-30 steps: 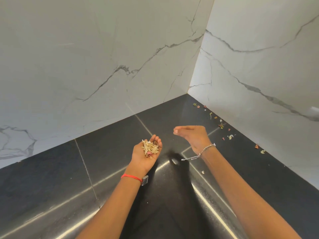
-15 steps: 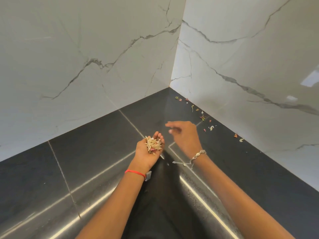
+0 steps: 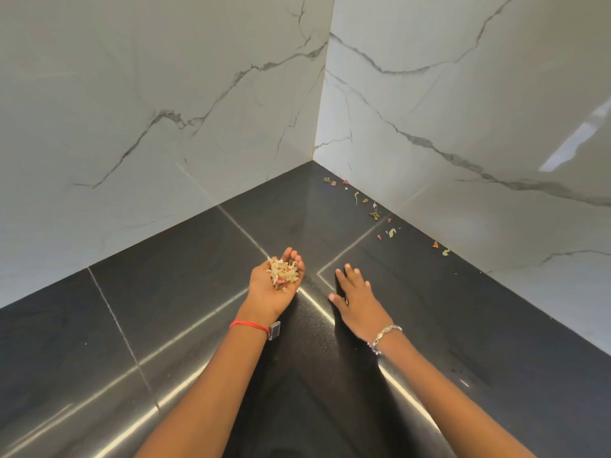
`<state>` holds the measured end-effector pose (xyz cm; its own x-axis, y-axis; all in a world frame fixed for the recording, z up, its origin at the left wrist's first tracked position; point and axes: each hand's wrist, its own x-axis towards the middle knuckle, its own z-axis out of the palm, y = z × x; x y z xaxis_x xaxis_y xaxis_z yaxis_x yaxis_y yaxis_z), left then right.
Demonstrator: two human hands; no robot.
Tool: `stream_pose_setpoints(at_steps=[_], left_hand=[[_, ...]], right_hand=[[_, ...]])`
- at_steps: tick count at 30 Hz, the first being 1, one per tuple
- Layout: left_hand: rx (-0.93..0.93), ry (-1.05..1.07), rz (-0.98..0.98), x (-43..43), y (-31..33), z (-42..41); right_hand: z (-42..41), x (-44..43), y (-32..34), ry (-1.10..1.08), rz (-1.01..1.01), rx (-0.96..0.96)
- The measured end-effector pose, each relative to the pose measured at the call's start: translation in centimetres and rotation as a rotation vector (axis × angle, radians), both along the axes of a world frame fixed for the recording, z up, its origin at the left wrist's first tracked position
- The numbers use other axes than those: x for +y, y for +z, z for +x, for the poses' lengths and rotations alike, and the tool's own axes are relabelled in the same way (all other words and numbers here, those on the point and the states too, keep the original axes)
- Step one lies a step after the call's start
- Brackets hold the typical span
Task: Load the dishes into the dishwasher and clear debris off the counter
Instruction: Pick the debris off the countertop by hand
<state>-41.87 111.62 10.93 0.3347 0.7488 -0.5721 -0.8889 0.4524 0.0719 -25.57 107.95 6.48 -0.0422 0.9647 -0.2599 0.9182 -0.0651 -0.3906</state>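
One pile of scraps (image 3: 283,274) sits in the left hand (image 3: 268,294), cupped palm-up at mid-frame with its fingers curled loosely round it. The right hand (image 3: 355,300), raised beside that palm a moment ago, now lies flat on the tabletop (image 3: 165,309), fingers straight and spread, holding nothing. That suggests one drop-off is finished. More bits (image 3: 375,213) lie strung along the foot of the right wall (image 3: 463,110), well apart from both hands, so the clearing looks only partly done.
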Motion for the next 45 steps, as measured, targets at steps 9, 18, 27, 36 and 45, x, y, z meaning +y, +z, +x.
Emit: stream_pose_setpoints(at_steps=[9, 18, 27, 36, 45], left_hand=[[0.015, 0.015, 0.018, -2.7, 1.1, -0.6], [-0.006, -0.005, -0.001, -3.0, -0.1, 0.5], [-0.007, -0.096, 0.001, -0.8, -1.5, 5.0], [0.024, -0.203, 0.098, 1.6, -2.2, 9.4], [0.004, -0.165, 0.052, 1.8, -2.1, 7.7]], right_hand=[[-2.7, -5.1, 0.7, -0.021, 0.324, -0.210], [-0.5, -3.9, 2.2, -0.148, 0.335, -0.023], [1.9, -0.3, 7.9, -0.533, 0.292, 0.830], [1.1, 1.4, 7.1, -0.272, 0.486, 0.533], [3.9, -1.8, 3.0, -0.284, 0.081, 0.281]])
